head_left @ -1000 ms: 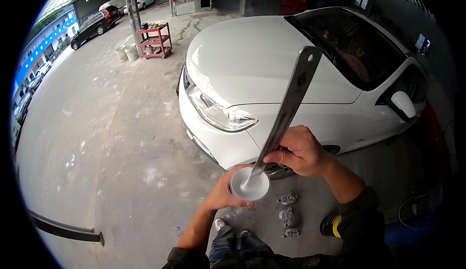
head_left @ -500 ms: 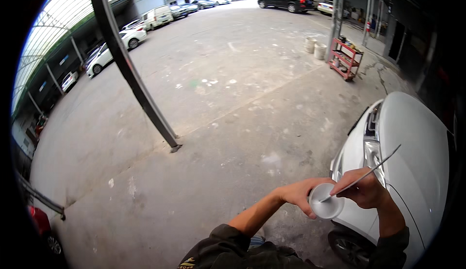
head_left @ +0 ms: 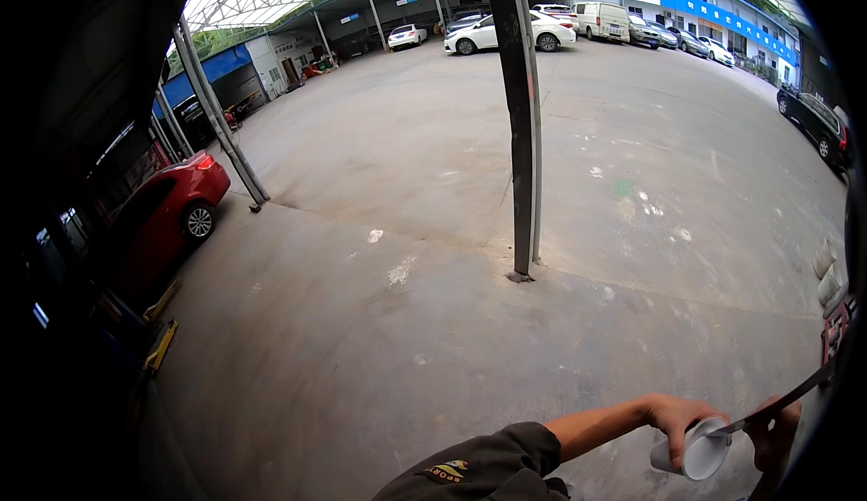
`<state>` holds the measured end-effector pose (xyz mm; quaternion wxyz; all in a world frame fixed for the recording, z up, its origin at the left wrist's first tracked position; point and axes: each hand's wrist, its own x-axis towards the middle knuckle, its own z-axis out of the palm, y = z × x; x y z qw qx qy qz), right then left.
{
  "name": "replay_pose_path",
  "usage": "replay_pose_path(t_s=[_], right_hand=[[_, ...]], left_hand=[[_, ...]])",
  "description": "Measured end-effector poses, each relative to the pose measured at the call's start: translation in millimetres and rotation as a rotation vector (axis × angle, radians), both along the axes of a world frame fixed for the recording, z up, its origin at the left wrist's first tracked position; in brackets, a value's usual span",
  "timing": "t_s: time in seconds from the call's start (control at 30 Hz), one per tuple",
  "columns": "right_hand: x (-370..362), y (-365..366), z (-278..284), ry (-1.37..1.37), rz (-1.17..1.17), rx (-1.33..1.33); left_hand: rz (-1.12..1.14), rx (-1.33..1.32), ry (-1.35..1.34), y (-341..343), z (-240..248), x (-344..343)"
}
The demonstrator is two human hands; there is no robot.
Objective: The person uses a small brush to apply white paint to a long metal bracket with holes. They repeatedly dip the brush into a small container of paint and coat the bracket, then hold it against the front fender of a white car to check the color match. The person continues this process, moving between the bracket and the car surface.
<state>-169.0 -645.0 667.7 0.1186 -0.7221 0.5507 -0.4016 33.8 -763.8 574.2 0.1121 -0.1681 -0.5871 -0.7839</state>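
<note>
At the lower right, my left hand (head_left: 679,418) is closed around the side of a white cup (head_left: 707,456). The cup tilts so that its round opening and pale inside show. My right hand (head_left: 773,436), dim near the picture's rim, grips a long thin stirring stick (head_left: 795,392). One end of the stick reaches into the cup at its upper edge, while the other slants up to the right. What the cup contains is hard to make out.
A dark steel post (head_left: 522,140) stands on the concrete floor (head_left: 379,347) ahead. To the left are a red car (head_left: 172,203) and another slanting post (head_left: 217,121). Parked farther off are a white sedan (head_left: 506,36) and a van (head_left: 602,20). A red cart (head_left: 837,329) is at the right edge.
My view has swung left, bringing the red car in and leaving the white car beside me out of sight. Both hands still hold the cup and stick, now nearer the right rim.
</note>
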Motion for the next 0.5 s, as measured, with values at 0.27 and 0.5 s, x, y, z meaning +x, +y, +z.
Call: replay_pose_path(t_s=[0.27,0.5], right_hand=[[-156,-118,-28,-0.137,-0.113,0.006],[-314,-210,14,-0.193,-0.348,-0.038]], left_hand=[[0.429,-0.010,-0.042,-125,0,-114],[0.566,-0.065,-0.004,-197,6,-292]])
